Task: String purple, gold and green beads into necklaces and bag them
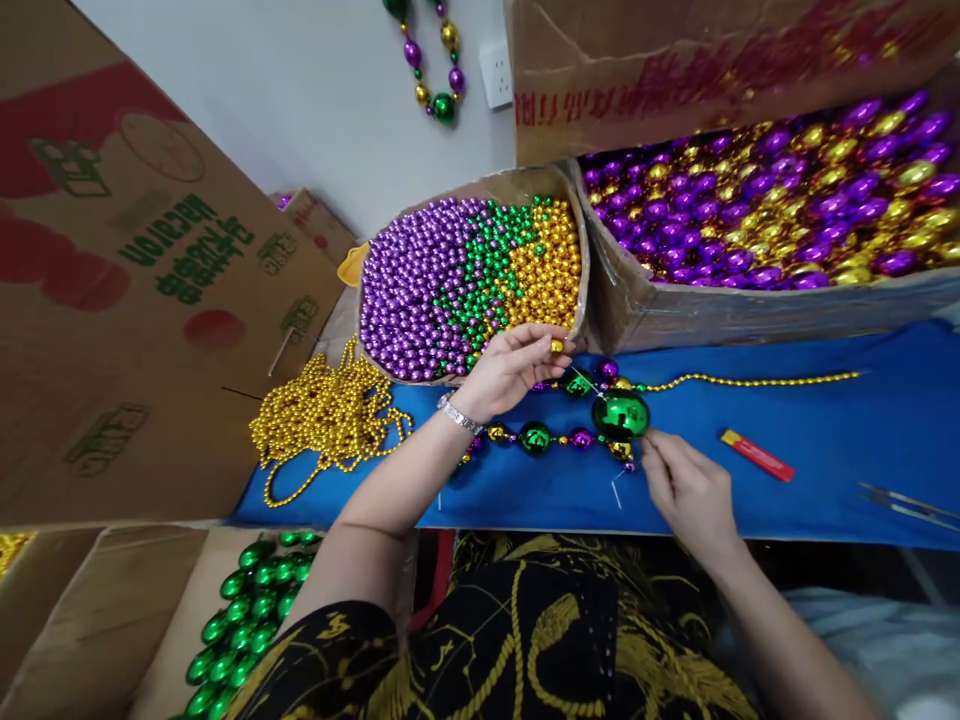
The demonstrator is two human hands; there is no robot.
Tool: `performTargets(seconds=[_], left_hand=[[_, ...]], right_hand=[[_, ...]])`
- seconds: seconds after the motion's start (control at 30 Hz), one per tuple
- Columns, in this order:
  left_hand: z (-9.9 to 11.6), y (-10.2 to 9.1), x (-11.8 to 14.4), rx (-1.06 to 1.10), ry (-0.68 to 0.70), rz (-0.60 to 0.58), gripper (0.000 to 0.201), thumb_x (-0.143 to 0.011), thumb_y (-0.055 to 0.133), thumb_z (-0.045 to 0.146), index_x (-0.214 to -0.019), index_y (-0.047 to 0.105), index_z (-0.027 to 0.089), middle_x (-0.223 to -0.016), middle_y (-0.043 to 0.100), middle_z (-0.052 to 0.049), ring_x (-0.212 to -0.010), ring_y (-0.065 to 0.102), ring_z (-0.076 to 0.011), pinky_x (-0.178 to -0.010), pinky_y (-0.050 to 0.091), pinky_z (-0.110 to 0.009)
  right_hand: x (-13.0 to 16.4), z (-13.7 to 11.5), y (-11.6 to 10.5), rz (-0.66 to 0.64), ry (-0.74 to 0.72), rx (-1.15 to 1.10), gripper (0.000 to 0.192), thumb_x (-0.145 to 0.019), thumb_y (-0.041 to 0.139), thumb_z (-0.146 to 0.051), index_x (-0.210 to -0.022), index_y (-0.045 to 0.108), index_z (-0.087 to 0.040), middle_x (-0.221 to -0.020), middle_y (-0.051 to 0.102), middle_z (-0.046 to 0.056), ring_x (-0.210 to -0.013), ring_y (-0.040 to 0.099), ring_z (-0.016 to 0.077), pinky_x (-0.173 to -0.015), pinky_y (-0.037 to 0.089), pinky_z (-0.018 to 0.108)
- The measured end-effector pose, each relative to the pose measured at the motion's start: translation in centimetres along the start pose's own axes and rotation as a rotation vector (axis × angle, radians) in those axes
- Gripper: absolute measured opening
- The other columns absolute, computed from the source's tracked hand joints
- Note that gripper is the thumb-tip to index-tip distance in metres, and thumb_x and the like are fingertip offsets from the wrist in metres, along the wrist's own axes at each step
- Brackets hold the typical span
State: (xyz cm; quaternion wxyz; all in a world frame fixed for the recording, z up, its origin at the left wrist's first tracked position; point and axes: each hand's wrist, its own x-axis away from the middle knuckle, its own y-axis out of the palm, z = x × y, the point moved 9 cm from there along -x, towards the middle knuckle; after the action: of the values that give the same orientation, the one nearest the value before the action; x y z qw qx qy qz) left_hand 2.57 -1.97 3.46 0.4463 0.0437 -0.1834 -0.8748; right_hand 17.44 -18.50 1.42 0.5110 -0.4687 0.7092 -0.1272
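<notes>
Nearest the camera, a box of green beads (pixel 244 625) sits below the desk's (pixel 825 440) front left corner. On the desk's left edge lies a heap of gold bead chain (pixel 326 415). The left hand (pixel 510 368) pinches a small gold bead (pixel 556 346) at the thread end. The right hand (pixel 686 490), fingers pressed together, pinches the partly strung necklace (pixel 559 437) beside the large green bead (pixel 620 414), mid-desk. Risk: a loosened pinch likely lets beads slide off the open thread; the red lighter (pixel 757 455) lies clear.
</notes>
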Motion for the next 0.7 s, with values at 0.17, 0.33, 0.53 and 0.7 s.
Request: performTargets(seconds=[0.17,0.33,0.53,0.7], left_hand=[[-1.5,1.4,1.3,0.132,-0.048,0.005,0.021,-0.08,0.073,0.025,-0.098,0.07,0.013,-0.093,0.071,-0.006,-0.076,0.066,-0.0087,-0.071,0.054,-0.021],[-2.0,1.7,1.2,0.132,-0.048,0.018,0.024,-0.076,0.077,0.027,-0.095,0.07,0.013,-0.09,0.071,-0.006,-0.073,0.065,-0.0084,-0.069,0.054,-0.02],[-1.8,2.5,1.4,-0.004,0.057,0.043,0.027,-0.077,0.077,0.03,-0.097,0.068,0.015,-0.09,0.071,-0.004,-0.074,0.065,-0.0088,-0.071,0.054,-0.022],[-5.1,5.1,0.7,-0.138,0.131,-0.011,0.031,-0.072,0.08,0.03,-0.096,0.066,0.015,-0.09,0.072,-0.004,-0.076,0.065,-0.01,-0.072,0.053,-0.024]], right_hand=[[0.2,-0.3,-0.2,0.015,-0.029,0.046,0.016,-0.093,0.051,-0.015,-0.102,0.063,-0.017,-0.084,0.072,0.004,-0.07,0.067,0.0148,-0.069,0.05,0.026],[0.7,-0.1,-0.3,0.027,-0.049,0.101,0.015,-0.093,0.052,-0.016,-0.103,0.064,-0.016,-0.081,0.07,0.002,-0.069,0.066,0.0133,-0.069,0.048,0.024],[0.8,0.3,-0.9,0.027,-0.068,0.268,0.017,-0.093,0.052,-0.016,-0.104,0.066,-0.015,-0.073,0.066,0.001,-0.066,0.062,0.0136,-0.067,0.045,0.025],[2.1,4.1,0.2,0.011,0.026,0.265,0.023,-0.095,0.045,-0.021,-0.106,0.064,-0.015,-0.076,0.068,0.005,-0.069,0.063,0.016,-0.069,0.047,0.026]])
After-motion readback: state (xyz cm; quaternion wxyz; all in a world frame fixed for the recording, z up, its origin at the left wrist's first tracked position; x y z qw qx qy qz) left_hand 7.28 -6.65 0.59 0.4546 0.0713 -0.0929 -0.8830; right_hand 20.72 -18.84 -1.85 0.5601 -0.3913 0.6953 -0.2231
